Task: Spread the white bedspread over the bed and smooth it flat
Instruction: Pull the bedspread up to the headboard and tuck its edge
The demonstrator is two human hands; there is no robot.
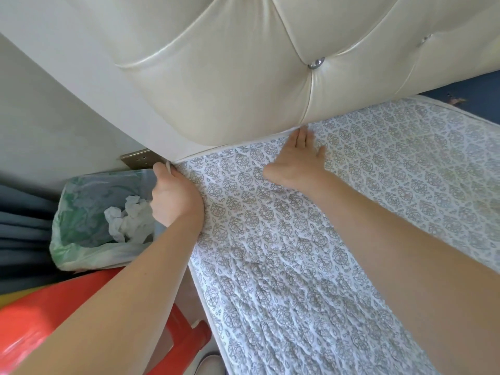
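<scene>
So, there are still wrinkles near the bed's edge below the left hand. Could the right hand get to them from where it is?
Probably yes. The right hand lies flat and open on the bedspread by the headboard, holding nothing, and only bare cloth lies between it and the wrinkles.

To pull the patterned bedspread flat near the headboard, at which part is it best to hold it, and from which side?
Hold the bedspread by its piped corner edge at the headboard, coming from the bedside, as the left hand does. The binding there gives a firm ridge to pinch, while the right hand presses flat.
</scene>
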